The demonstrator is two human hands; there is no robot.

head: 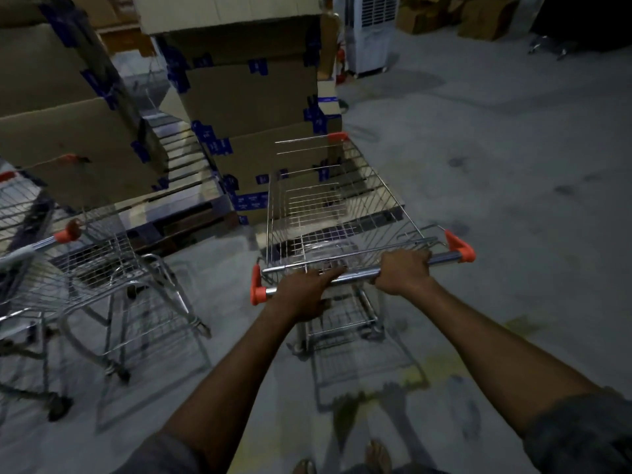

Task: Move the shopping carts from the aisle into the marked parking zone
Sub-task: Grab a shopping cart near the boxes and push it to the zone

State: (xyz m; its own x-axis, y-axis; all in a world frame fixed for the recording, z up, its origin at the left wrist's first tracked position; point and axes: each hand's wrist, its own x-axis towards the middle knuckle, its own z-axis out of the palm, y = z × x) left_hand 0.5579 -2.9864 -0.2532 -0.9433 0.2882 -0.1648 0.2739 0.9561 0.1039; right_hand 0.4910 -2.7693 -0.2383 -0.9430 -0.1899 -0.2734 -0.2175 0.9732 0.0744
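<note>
We have both hands on the handle bar (pixel 362 272) of the shopping cart (pixel 328 213) in front of us. Our left hand (pixel 304 295) wraps the bar near its left orange end cap (pixel 257 289), fingers curled over the top. Our right hand (pixel 403 270) grips the bar further right, fingers closed round it, short of the right orange end cap (pixel 460 248). The cart's wire basket looks empty, and its front end sits close to a stack of cardboard boxes (pixel 253 107) taped in blue. A second cart (pixel 85 268) stands apart to our left on the grey floor (pixel 513 165). Faded yellow paint (pixel 413 374) marks the floor under our cart's rear. Our bare feet (pixel 376 456) show at the bottom edge.
</note>
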